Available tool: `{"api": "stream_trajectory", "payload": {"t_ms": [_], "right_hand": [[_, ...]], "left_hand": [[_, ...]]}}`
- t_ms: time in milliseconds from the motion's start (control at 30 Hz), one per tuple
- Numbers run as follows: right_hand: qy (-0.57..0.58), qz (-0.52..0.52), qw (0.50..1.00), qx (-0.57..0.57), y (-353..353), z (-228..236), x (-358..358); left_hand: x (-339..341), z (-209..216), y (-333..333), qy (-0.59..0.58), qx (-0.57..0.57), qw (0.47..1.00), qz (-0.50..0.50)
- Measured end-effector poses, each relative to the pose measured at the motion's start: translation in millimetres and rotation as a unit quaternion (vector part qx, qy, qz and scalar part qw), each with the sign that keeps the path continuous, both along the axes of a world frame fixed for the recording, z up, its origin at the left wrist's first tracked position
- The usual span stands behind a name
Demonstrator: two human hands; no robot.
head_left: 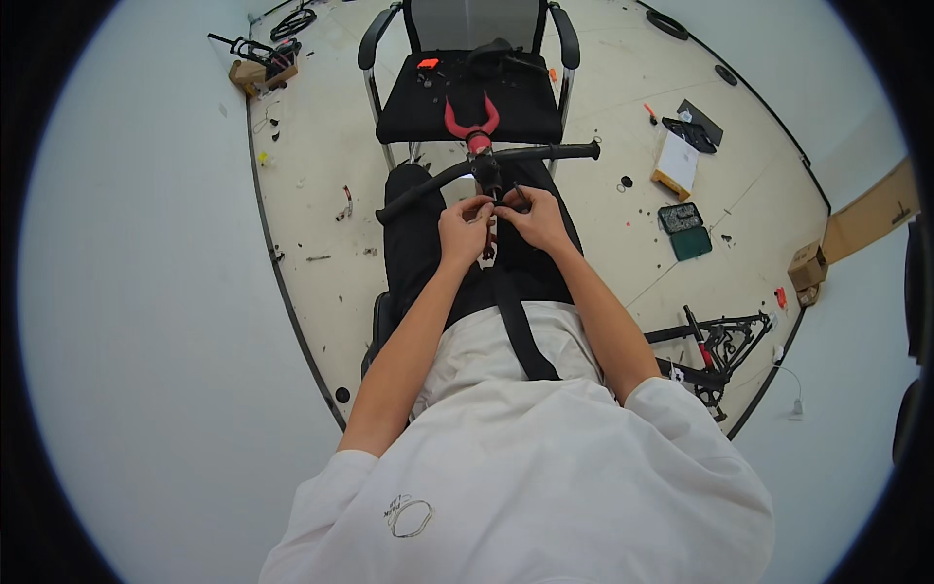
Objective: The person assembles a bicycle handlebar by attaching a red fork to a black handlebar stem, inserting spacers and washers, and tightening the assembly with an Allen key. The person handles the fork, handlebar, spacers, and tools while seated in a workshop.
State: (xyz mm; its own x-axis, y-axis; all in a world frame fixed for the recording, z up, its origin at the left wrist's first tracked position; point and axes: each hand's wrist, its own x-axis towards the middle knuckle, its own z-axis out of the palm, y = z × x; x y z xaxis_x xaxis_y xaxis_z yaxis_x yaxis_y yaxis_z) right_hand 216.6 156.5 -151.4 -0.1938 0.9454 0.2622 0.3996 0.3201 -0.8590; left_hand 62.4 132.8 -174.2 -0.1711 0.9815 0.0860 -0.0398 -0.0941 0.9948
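At the left, the black handlebar (433,187) is seen slanted above the legs, its left end nearer the body than its right. Next, the left hand (465,231) is held just short of the black stem (485,172), fingertips bunched; whether anything is gripped there cannot be told. Directly ahead of both hands, beyond the stem, the red fork (478,127) is pointed away from the body, prongs toward the chair (413,112), its long axis crossed obliquely by the handlebar. To the right, a slim dark piece (521,195) is pinched by the right hand (535,222), its fingertips close to the left's. Neither hand is clearly nearer the stem.
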Motion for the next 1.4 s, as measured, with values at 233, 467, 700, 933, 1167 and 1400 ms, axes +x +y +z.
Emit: {"api": "stream_trajectory", "payload": {"t_ms": [233, 467, 700, 933, 1167, 1400], "right_hand": [[0.087, -0.037, 0.992, -0.083, -0.8, -15.6, -0.6], [0.111, -0.008, 0.989, -0.095, 7.6, -32.4, 2.1], [0.015, -0.056, 0.998, -0.010, -7.2, 2.0, -4.3], [0.011, -0.038, 0.994, 0.099, -8.4, 2.5, -9.6], [-0.060, -0.052, 0.996, 0.041, -10.8, -0.2, -9.3], [-0.030, -0.023, 0.992, 0.123, -12.4, 10.7, -12.2]], "left_hand": [[5.4, 14.5, -7.6, -0.063, -0.082, 0.995, -0.003], [8.3, 12.6, -3.0, -0.018, -0.055, 0.998, -0.020], [3.2, -7.0, 5.7, 0.003, -0.015, 1.000, 0.004], [9.7, -2.2, -1.4, -0.030, -0.029, 0.999, -0.001], [7.9, 5.9, -3.4, -0.144, -0.081, 0.986, -0.012], [3.2, -2.1, 5.5, -0.098, -0.052, 0.994, -0.016]]}}
